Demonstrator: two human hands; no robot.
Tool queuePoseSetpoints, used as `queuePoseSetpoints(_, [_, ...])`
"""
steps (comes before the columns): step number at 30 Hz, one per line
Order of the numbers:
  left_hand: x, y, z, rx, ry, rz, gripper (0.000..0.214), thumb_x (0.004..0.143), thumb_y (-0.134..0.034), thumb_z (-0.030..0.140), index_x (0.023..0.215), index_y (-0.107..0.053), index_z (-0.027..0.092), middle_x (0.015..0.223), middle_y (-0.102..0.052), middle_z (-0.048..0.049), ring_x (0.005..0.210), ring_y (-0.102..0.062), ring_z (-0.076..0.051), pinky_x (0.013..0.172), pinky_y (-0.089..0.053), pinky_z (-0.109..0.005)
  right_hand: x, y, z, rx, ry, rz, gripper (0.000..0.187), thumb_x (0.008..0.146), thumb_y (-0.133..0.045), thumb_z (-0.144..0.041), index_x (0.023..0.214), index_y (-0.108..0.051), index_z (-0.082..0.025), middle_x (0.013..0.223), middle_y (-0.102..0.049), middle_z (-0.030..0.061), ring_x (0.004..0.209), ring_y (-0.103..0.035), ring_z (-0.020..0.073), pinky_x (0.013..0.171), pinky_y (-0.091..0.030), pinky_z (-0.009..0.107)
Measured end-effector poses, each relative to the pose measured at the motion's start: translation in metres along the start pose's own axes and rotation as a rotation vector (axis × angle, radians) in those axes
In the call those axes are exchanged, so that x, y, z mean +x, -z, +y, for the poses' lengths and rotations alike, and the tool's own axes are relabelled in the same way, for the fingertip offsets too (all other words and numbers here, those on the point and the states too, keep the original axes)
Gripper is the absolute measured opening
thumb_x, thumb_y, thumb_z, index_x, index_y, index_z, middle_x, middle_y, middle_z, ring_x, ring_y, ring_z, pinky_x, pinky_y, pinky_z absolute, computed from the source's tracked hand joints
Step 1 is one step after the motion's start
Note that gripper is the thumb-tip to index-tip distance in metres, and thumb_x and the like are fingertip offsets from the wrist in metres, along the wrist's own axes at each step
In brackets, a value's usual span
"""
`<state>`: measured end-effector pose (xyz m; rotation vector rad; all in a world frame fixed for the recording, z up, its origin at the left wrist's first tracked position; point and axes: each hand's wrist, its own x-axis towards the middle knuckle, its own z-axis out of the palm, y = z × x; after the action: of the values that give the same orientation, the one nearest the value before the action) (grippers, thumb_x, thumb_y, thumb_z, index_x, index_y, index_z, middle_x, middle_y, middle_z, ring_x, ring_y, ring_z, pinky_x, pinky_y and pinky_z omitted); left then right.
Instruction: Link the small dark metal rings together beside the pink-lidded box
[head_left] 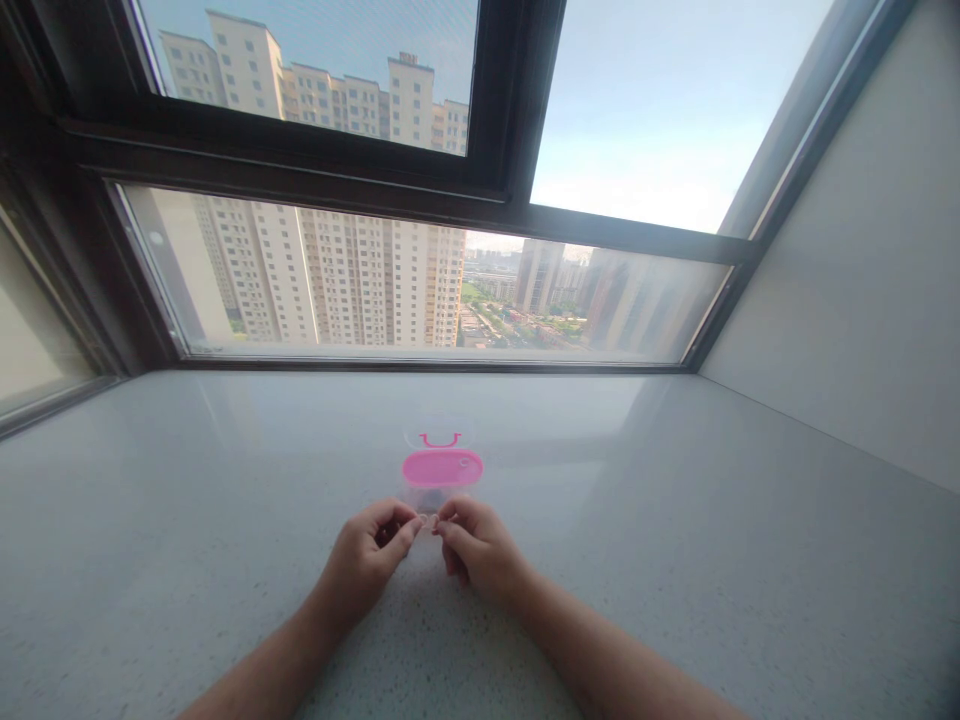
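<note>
My left hand [371,553] and my right hand [476,545] meet fingertip to fingertip low over the pale stone sill [225,520]. Both hands are closed in a pinch on a tiny thing between them, too small to make out. Just beyond the fingertips stands a small clear plastic box [439,490] with a pink lid [442,467]. A pink U-shaped handle [439,440] on a clear flap rises behind the lid. Neither hand touches the box.
A dark-framed window [450,210] runs along the back of the sill, with tall apartment blocks outside. A grey wall [862,300] closes the sill on the right. Another window pane [37,340] angles in at the left.
</note>
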<state>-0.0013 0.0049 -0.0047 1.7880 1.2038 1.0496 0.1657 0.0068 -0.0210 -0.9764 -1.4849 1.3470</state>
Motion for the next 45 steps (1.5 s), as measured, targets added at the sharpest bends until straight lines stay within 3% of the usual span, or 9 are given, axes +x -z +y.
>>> queuePoseSetpoints(45, [-0.0007, -0.0003, -0.0019, 0.025, -0.003, -0.042, 0.021, 0.081, -0.051, 0.032, 0.075, -0.062, 0.015, 0.061, -0.052, 0.0018, 0.058, -0.047, -0.014, 0.055, -0.036, -0.022, -0.0002, 0.0003, -0.0017, -0.02, -0.005, -0.007, 0.009, 0.069, -0.043, -0.017, 0.073, -0.051, -0.017, 0.041, -0.045, -0.0086, 0.029, -0.033, 0.0059, 0.029, -0.025, 0.015])
